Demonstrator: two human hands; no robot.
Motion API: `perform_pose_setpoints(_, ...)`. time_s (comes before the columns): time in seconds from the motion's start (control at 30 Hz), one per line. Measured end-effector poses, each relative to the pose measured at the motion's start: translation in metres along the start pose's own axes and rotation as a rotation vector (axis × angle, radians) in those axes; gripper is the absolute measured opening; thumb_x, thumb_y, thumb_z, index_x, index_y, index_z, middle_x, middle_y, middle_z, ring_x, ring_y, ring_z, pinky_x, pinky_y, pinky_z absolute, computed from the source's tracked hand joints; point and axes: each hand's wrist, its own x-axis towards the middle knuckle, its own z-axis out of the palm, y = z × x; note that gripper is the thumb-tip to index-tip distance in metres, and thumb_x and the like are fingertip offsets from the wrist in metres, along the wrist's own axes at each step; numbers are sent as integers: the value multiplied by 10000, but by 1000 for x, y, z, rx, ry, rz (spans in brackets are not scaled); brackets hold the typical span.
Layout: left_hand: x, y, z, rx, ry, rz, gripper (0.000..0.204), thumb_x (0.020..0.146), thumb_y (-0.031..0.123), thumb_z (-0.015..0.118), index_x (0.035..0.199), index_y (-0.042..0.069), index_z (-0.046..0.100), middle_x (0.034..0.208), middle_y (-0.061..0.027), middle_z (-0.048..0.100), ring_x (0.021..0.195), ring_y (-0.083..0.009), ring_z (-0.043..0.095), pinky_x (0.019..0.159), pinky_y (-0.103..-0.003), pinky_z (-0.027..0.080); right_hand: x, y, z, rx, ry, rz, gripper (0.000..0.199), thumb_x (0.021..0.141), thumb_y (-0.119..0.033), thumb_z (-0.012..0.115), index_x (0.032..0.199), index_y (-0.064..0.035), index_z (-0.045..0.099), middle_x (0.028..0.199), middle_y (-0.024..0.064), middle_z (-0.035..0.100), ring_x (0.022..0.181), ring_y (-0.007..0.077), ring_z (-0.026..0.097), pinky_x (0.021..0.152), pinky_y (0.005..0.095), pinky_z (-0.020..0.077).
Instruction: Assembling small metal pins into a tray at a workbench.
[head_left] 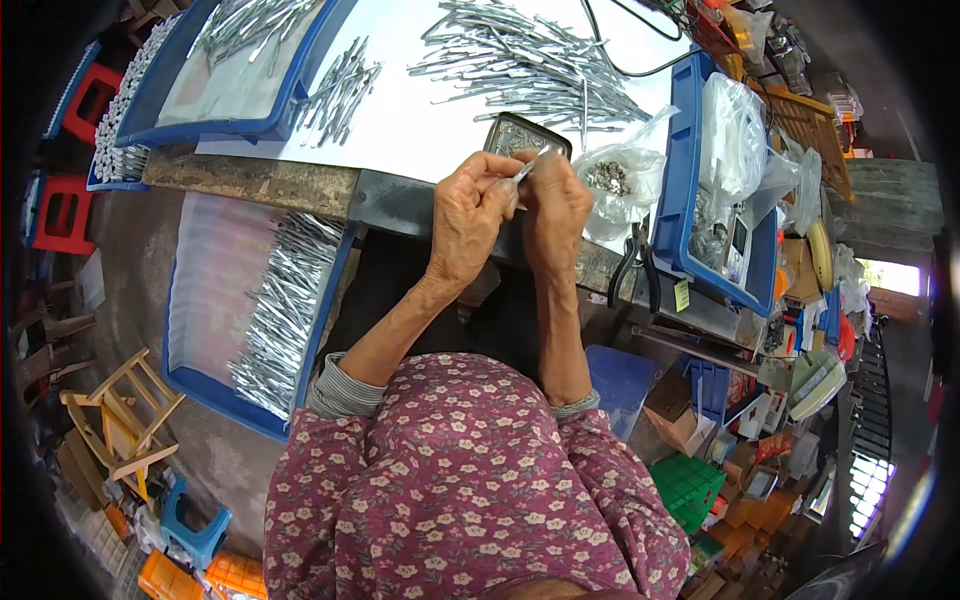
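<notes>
Over the table's near edge, my left hand [468,215] is closed, pinching a slim silver metal piece [527,170] between thumb and fingers. My right hand [556,205] meets it at the piece's far end, fingers curled in and somewhat blurred; what they grip is hidden. Just beyond both hands lies a dark shallow tray [505,133] of small metal bits. Right of my right hand, an open clear plastic bag [640,155] contains small metal parts [607,178]. A large pile of slim silver metal pieces [530,65] spreads over the white tabletop, with a smaller pile [340,92] to its left.
Black-handled pliers [630,265] hang over the front edge. A blue bin [684,165] with plastic bags stands at right. Another blue bin [290,95] sits at the table's left. Below it, a blue crate [222,400] holds many silver pieces. A black cable [610,60] crosses the far side.
</notes>
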Motion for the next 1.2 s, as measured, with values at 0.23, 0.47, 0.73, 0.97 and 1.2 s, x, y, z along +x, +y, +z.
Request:
perform_pose_setpoints(0.23,3,0,-6,-69,12,-66,103,827,-9,470,898,-47,534,605,0,503,531,-20,417,478,-166,346,0,3,6,-30,-16,-67,238,891,-205,503,888,24,569,684,-21,500,597,47,440,543,185,370)
perform_pose_setpoints(0.47,4,1,-7,-49,39,-127,98,829,4,476,894,-41,534,564,25,475,510,-16,397,458,-165,322,-1,1,10,-19,84,-47,233,858,-139,552,987,51,511,731,27,513,627,55,463,538,198,388)
perform_pose_setpoints(0.73,-1,-12,-1,67,59,-24,83,825,-6,463,873,-35,524,548,38,448,505,-11,372,446,-174,309,-3,9,18,-152,180,-250,310,834,-24,533,1107,56,410,689,-8,462,584,49,407,523,176,346)
perform_pose_setpoints(0.97,2,-16,3,132,76,54,80,835,3,461,869,-27,527,565,18,505,518,-12,419,439,-191,346,1,12,25,-357,269,-364,251,876,-64,472,1086,74,457,585,-58,363,517,15,311,446,188,246)
perform_pose_setpoints(1.2,10,-17,-7,257,28,55,90,836,5,462,886,-20,532,615,-25,544,550,-45,473,483,-210,389,6,5,21,-383,198,-182,253,880,-91,462,1082,61,478,600,-23,404,534,40,351,461,208,278)
